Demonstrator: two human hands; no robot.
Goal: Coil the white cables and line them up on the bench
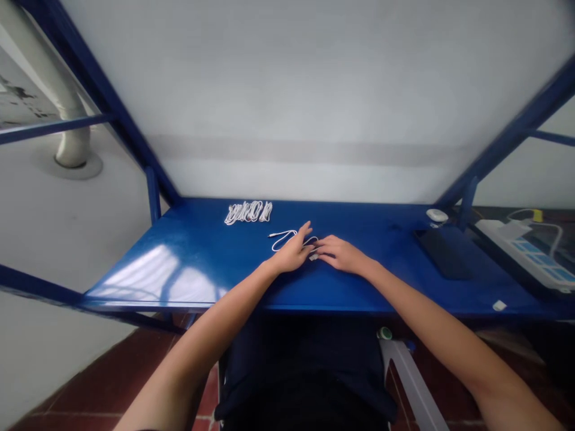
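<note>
Basically, one white USB cable is lying part-looped on the blue surface, mostly left of and under the hands. Left hand is resting over it, probably steadying the loop; right hand is sitting alongside, fingers by the pale connector, likely controlling that end. Hands are almost meeting; can't tell if either is actually pinching, too blurry. Coiled white cables are lying in a row behind, seemingly parked aside for elbow room. Black smartphone is lying off right.
</note>
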